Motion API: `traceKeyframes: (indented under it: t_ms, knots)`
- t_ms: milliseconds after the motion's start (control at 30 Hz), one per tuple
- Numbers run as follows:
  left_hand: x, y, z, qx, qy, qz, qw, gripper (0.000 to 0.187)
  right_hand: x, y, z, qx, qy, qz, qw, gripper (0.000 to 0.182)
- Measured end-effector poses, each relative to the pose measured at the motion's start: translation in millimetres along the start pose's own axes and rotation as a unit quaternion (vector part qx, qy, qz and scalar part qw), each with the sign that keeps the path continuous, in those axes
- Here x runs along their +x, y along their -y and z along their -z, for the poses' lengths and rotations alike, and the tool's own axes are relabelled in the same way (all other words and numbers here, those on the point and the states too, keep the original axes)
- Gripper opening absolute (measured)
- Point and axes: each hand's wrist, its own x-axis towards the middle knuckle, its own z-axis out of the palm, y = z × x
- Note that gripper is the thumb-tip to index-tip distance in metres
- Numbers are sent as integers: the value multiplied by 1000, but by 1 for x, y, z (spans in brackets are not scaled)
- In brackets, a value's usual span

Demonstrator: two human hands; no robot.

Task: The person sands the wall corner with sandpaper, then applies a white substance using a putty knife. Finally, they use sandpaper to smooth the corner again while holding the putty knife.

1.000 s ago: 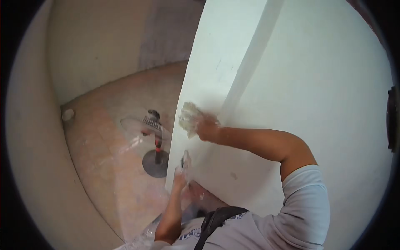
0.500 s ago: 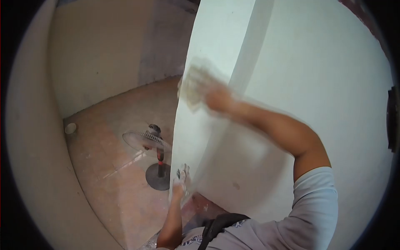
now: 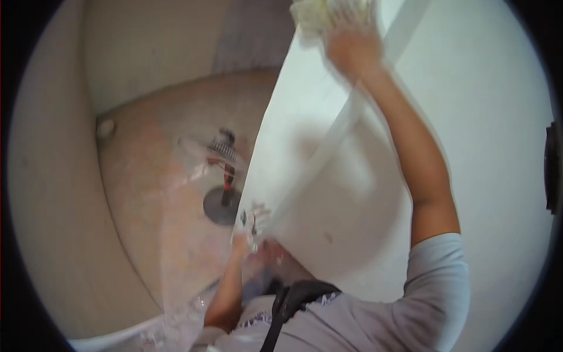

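My right hand [image 3: 352, 47] is raised high at the top of the view, blurred by motion. It holds a pale yellowish cloth or pad [image 3: 312, 16] against the upper part of a white pillar [image 3: 281, 117], by its left edge. Much lower, my left hand [image 3: 253, 220] touches the pillar near that same edge, its fingers spread and coated with white. A small dark patch shows beside its fingers; what it is cannot be made out.
A standing fan [image 3: 221, 154] with a round dark base is on the reddish floor [image 3: 138, 188], left of the pillar. A small pale container [image 3: 106, 128] sits by the far wall corner. White wall [image 3: 481, 146] extends to the right, with a dark object [image 3: 551, 167] at its edge.
My right hand has moved up and right along the pillar with the cloth. The view has shifted, so the fan and my left hand appear higher. The fingers of my left hand look more spread.
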Motion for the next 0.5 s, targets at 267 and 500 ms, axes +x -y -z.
traceKeyframes:
  t_ms: [267, 500]
  knots:
    - [-43, -82, 26, -85, -76, 34, 993, 50, -307, 321, -128, 215, 388, 356, 822, 49]
    - [-58, -32, 68, -27, -164, 111, 980, 49, -100, 92, -134, 126, 51, 40, 990, 26]
